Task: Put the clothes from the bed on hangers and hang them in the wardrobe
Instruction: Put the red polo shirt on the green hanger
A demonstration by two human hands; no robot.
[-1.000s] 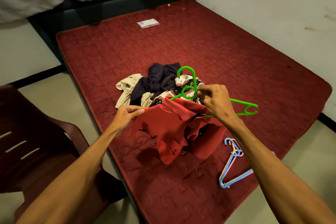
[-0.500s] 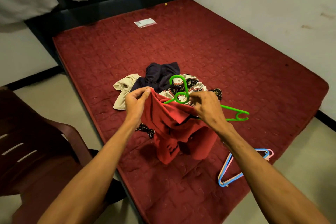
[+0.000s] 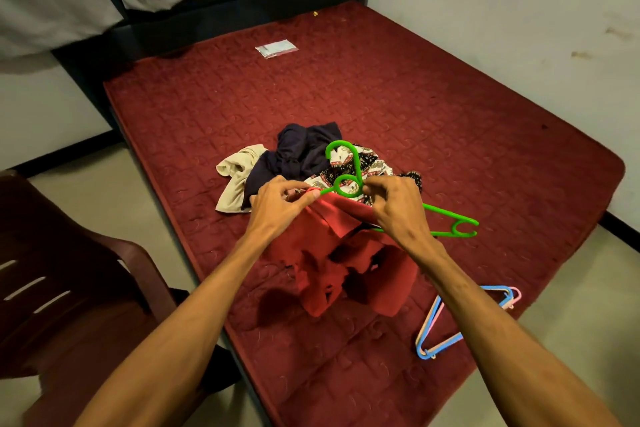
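Note:
A red shirt [image 3: 349, 263] hangs above the red mattress [image 3: 415, 107], partly threaded on a green hanger [image 3: 453, 222]. My left hand [image 3: 280, 204] pinches the shirt's collar edge against the hanger's left arm. My right hand [image 3: 394, 204] grips the hanger by its neck together with the shirt fabric. The hanger's hook points away from me and its right end sticks out bare. Behind lies a pile with a navy garment [image 3: 298, 152], a beige one [image 3: 235, 177] and a patterned one [image 3: 367, 166].
Blue and pink hangers [image 3: 460, 326] lie at the mattress's near right edge. A dark red plastic chair [image 3: 65, 288] stands on the floor at left. A small clear packet [image 3: 277, 48] lies far up the mattress. Walls close the right and back.
My left hand has moved right, bringing the collar up to the hanger's left arm, so both hands now sit close together at the hanger's neck. The shirt has bunched and risen.

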